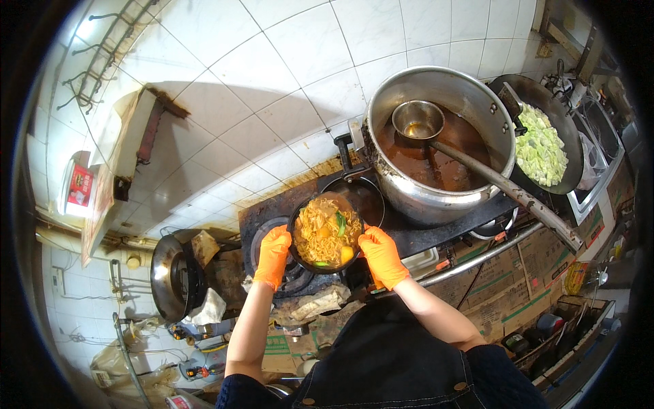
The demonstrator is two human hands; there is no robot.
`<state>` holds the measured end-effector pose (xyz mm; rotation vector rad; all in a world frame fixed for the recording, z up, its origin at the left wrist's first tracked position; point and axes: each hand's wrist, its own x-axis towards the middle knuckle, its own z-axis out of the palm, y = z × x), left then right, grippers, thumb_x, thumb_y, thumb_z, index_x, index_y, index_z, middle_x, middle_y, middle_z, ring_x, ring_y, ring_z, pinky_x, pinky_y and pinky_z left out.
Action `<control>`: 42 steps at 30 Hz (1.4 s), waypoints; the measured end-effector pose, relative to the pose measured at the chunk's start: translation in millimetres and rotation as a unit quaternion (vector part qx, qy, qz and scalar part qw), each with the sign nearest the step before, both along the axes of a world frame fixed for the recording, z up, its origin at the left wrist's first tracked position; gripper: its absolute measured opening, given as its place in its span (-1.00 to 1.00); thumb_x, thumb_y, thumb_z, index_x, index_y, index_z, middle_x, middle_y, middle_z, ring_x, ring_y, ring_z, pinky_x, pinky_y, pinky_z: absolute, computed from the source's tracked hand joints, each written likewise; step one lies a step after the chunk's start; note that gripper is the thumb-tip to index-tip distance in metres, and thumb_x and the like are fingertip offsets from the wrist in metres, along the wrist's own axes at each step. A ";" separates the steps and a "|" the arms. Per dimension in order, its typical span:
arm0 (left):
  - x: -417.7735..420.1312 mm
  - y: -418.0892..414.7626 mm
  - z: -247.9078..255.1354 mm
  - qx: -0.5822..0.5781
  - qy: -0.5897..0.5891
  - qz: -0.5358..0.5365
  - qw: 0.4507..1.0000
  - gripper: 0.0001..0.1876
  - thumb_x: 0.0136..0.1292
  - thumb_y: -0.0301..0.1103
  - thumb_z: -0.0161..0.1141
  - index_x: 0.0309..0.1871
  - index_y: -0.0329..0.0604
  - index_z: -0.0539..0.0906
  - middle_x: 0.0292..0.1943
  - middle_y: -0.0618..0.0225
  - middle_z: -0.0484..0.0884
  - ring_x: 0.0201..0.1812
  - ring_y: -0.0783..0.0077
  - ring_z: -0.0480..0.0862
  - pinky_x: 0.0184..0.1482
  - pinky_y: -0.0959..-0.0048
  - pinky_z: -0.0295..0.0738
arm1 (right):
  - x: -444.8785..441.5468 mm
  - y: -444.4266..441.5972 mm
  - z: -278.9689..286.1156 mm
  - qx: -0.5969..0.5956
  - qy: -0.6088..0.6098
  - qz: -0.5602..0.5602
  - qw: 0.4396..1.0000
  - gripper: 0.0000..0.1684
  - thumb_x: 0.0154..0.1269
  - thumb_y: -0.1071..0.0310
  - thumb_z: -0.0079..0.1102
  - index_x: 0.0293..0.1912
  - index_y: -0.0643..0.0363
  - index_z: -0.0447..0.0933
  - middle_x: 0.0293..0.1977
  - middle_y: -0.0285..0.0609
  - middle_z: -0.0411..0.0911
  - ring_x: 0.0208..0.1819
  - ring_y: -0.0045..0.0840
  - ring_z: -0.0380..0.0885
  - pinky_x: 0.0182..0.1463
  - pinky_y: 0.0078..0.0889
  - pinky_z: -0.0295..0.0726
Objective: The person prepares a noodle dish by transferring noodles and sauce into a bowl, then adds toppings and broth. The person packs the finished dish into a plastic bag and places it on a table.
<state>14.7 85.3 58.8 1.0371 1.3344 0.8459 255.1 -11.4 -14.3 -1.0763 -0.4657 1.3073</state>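
A round black bowl or small pot of noodles (327, 232), with green leaves and yellow chunks in broth, is held level over the stove. My left hand (273, 255), in an orange glove, grips its left rim. Gloved in orange as well, my right hand (382, 256) grips the right rim. Beneath and around the bowl lies the black gas stove (255, 217). Just behind it a dark round pan (367, 197) is partly hidden. To the right stands a large metal stockpot (434, 204) of brown broth, with a long-handled metal ladle (490, 176) resting across its rim.
A wok (575, 153) with chopped cabbage (540, 148) is at the right. More woks (166, 276) lean at the left. Crumpled cloths (322, 301) lie along the stove's front edge. A metal rail (480, 255) runs before the stockpot. The tiled wall (301, 51) rises behind.
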 end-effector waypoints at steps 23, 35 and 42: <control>-3.7 -0.8 -5.6 0.002 -0.013 -0.008 1.000 -0.75 0.43 -0.35 0.30 0.11 -0.18 0.74 -0.15 0.56 0.73 -0.25 0.65 0.60 -0.22 0.61 0.46 | -0.9 -0.5 -11.2 0.010 -0.032 -0.004 0.999 -0.70 0.50 0.41 0.21 0.13 0.32 0.62 -0.31 -0.39 0.61 -0.38 -0.76 0.50 -0.29 -0.63 0.53; 12.0 -26.4 -35.9 -0.049 -0.386 0.091 0.917 -0.66 0.48 -0.28 0.25 0.23 -0.16 0.63 0.19 0.34 0.69 0.22 0.28 0.63 0.39 0.24 0.46 | 19.7 -2.9 46.3 0.055 -0.049 0.014 0.997 -0.88 0.51 0.48 0.14 -0.21 0.29 0.58 0.26 -0.27 0.58 -0.25 -0.76 0.48 -0.20 -0.61 0.55; 40.8 -32.3 -20.4 -0.095 -0.535 0.131 0.829 -0.47 0.58 0.01 -0.01 0.36 -0.20 0.58 0.35 0.15 0.63 0.35 0.12 0.60 0.43 0.10 0.47 | 1.3 -12.7 75.2 0.026 -0.041 -0.015 0.999 -0.85 0.51 0.38 0.17 -0.28 0.14 0.52 -0.04 -0.36 0.65 -0.30 -0.76 0.46 -0.18 -0.56 0.52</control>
